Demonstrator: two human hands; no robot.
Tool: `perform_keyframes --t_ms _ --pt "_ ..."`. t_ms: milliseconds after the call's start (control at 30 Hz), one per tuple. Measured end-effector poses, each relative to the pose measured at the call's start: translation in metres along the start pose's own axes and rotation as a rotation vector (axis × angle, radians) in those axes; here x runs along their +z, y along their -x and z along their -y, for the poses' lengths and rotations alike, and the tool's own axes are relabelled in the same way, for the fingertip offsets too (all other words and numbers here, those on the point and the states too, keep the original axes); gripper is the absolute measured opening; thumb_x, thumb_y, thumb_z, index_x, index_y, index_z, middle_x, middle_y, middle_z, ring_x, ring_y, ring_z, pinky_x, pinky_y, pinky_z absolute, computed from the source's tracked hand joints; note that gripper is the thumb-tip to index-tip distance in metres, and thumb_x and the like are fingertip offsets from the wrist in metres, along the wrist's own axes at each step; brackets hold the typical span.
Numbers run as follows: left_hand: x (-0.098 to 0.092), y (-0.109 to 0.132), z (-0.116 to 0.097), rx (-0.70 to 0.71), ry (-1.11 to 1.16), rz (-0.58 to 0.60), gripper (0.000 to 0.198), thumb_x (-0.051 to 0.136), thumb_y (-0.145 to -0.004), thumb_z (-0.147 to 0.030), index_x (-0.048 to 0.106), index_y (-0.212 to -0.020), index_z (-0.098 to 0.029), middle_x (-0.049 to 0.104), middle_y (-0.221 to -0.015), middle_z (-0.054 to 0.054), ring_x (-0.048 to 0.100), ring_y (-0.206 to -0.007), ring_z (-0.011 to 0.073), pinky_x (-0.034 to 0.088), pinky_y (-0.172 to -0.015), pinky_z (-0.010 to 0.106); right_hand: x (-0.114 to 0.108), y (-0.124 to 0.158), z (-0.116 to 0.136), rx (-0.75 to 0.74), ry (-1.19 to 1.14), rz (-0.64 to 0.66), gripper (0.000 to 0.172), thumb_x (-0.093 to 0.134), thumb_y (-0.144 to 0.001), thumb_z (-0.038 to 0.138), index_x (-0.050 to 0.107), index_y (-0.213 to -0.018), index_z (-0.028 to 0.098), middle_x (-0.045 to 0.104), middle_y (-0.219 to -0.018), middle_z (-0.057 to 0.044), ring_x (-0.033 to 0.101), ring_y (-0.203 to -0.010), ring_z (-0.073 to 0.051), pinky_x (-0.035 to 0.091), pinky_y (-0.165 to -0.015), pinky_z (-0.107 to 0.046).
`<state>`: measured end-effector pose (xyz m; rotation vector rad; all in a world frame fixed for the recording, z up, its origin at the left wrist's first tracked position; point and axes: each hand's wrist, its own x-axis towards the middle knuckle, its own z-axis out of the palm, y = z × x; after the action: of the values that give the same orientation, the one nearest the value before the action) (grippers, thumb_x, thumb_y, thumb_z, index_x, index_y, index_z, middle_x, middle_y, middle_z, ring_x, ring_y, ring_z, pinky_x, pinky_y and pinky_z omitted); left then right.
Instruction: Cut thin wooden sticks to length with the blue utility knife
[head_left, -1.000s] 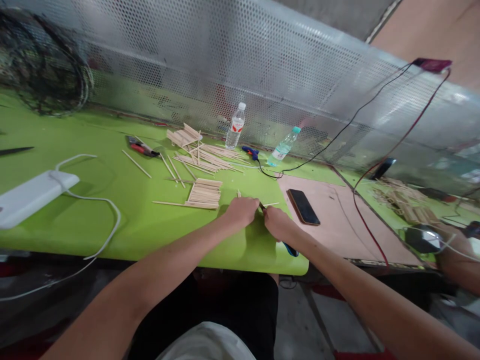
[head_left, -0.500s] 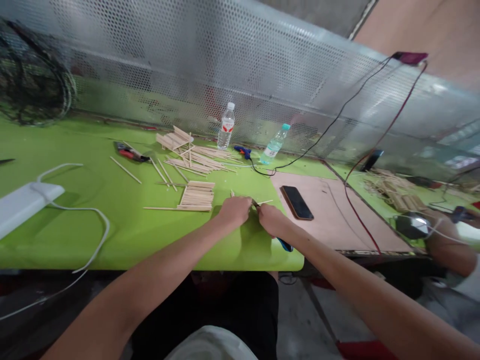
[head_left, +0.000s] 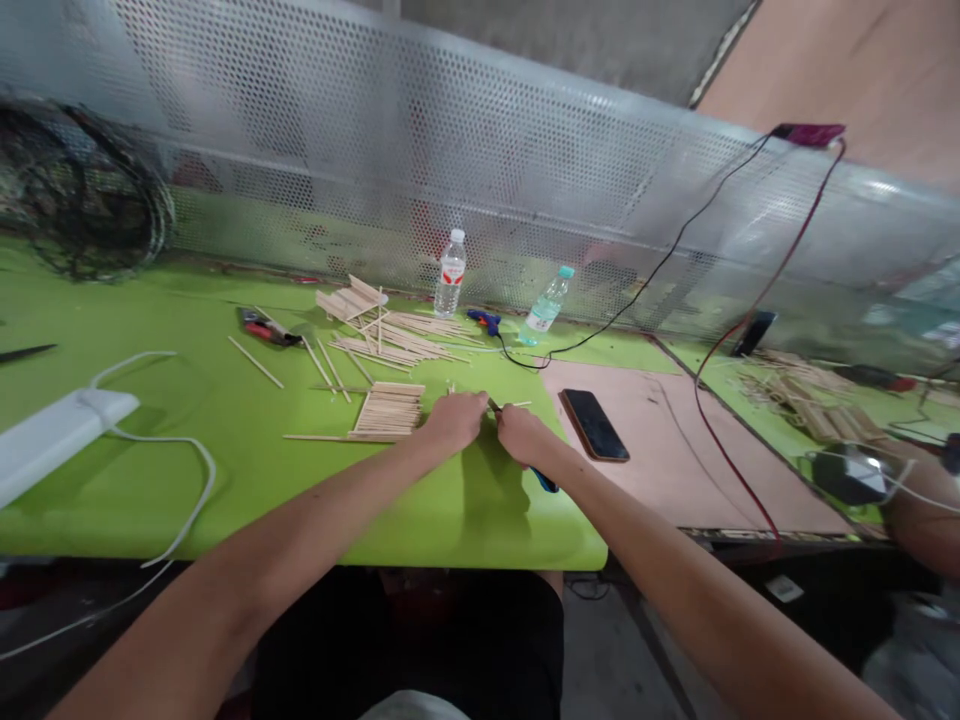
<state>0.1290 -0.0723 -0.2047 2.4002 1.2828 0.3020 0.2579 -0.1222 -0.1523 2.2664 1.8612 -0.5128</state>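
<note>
My left hand is closed over the table, with pale ends of thin wooden sticks poking out just past its knuckles. My right hand is wrapped round a tool with a blue-and-black handle, probably pliers. The tool's dark metal tip reaches across to the left fingertips. Another pale stick end shows beyond the right fingers. The hands hide most of the tool and sticks. Left of them lies a flat panel of sticks side by side, along a longer stick.
Behind are loose sticks, a stick structure, two bottles and a blue glue gun. Red-handled pliers and a white power strip lie left, a phone right. Another person's arm is far right.
The view has tilted, so the table sits lower in it. Against the table, both hands have shifted slightly left and away from me, carrying the tool and stick ends along. Both stay closed.
</note>
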Motion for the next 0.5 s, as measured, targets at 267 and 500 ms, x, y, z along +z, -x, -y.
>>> perform_keyframes --t_ms 267,500 --pt "0.004 0.000 0.006 0.005 -0.026 -0.016 0.036 0.039 -0.098 -0.012 0.068 -0.119 -0.016 0.074 -0.093 0.014 0.069 -0.075 0.0234 0.052 -0.067 0.036 0.008 -0.003 -0.001 -0.043 -0.057 -0.040 0.029 0.039 -0.106 0.016 0.065 -0.112 0.005 0.073 -0.104 -0.023 0.074 -0.093 -0.024 0.052 -0.074 -0.029" --pt "0.003 -0.002 0.005 0.017 0.015 -0.012 0.037 0.039 -0.098 -0.013 0.069 -0.118 -0.016 0.072 -0.085 0.014 0.067 -0.065 0.0205 0.052 -0.061 0.032 0.015 -0.003 -0.004 -0.043 -0.058 -0.089 0.029 0.036 -0.105 0.014 0.064 -0.110 0.006 0.073 -0.108 -0.023 0.074 -0.094 -0.024 0.047 -0.067 -0.027"
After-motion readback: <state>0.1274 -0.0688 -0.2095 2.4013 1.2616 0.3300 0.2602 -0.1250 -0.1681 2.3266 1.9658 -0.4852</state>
